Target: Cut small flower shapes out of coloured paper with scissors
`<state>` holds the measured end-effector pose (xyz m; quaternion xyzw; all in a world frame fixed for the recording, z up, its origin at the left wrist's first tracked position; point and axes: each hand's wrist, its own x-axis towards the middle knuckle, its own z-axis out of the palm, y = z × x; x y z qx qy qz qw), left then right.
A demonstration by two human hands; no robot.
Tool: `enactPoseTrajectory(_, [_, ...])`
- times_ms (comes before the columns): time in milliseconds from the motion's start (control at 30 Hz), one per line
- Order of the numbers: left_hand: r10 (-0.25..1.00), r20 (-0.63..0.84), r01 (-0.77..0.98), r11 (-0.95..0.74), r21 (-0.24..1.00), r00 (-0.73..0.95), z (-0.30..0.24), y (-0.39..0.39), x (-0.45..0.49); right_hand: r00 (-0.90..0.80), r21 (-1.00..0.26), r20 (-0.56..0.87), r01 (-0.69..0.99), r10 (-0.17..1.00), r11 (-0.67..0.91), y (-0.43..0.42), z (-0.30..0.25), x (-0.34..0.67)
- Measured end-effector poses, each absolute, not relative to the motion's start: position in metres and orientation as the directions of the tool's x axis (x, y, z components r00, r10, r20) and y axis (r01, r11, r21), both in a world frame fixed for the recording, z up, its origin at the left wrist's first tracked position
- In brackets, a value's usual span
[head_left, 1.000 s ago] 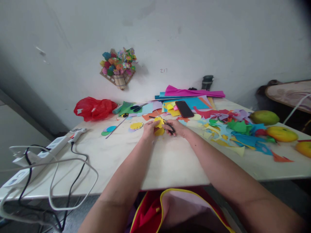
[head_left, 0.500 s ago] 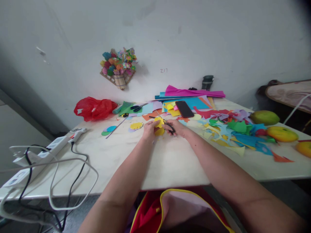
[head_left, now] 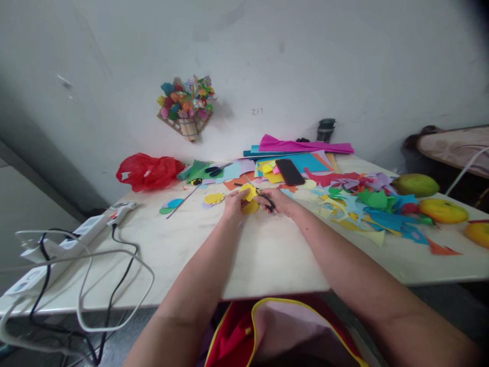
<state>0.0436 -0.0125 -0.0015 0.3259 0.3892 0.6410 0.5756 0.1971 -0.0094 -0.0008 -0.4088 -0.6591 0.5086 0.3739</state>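
Over the middle of the table, my left hand (head_left: 234,203) pinches a yellow paper flower (head_left: 249,192) with a scalloped edge. My right hand (head_left: 277,201) is closed around the dark handles of a pair of scissors (head_left: 269,203), whose blades point up and left beside the flower. Under the flower, between the hands, lies a round yellow paper piece (head_left: 250,207). Left of my left hand a stack of yellow scalloped paper shapes (head_left: 214,198) rests on the table. Whether the blades touch the paper, I cannot tell.
A phone (head_left: 290,172) lies on coloured sheets behind my hands. Paper scraps (head_left: 355,206) and mangoes (head_left: 443,210) cover the right side. A second pair of scissors (head_left: 217,169) and a red plastic bag (head_left: 148,172) sit back left. Cables trail from a power strip (head_left: 82,232).
The yellow flower has shifted slightly left and turned a little in my left hand, showing more of its face. My right hand and the scissors have barely moved.
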Motion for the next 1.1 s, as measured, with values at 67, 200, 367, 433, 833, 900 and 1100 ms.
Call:
enactPoseTrajectory(67, [0.991,-0.039,-0.487,-0.029,0.873,-0.129,-0.001,-0.012,0.043,-0.384,-0.977,0.069,0.161,0.921,0.14,-0.011,0.001,0.197])
enactPoseTrajectory(200, [0.991,-0.042,-0.497,-0.028,0.868,-0.129,-0.001,-0.012,0.043,-0.373,-0.979,0.049,0.168,0.926,0.119,-0.013,0.004,0.196])
enactPoseTrajectory(367, [0.994,-0.03,-0.508,-0.027,0.861,-0.104,-0.002,-0.013,0.042,-0.375,-0.98,0.031,0.17,0.926,0.101,-0.013,0.004,0.196])
enactPoseTrajectory(433, [0.995,-0.027,-0.51,-0.027,0.86,-0.1,-0.002,-0.013,0.042,-0.379,-0.981,0.028,0.17,0.925,0.099,-0.012,0.003,0.196])
enactPoseTrajectory(833, [0.99,-0.031,-0.533,-0.049,0.845,-0.139,-0.003,-0.011,0.041,-0.35,-0.984,-0.014,0.17,0.937,0.049,-0.025,0.018,0.192])
enactPoseTrajectory(900, [0.989,-0.033,-0.536,-0.048,0.843,-0.141,-0.002,-0.012,0.042,-0.345,-0.985,-0.02,0.169,0.938,0.041,-0.027,0.02,0.192])
enactPoseTrajectory(1100, [0.989,-0.018,-0.523,-0.062,0.85,-0.146,-0.003,-0.011,0.04,-0.356,-0.981,-0.03,0.188,0.934,0.04,-0.022,0.015,0.194])
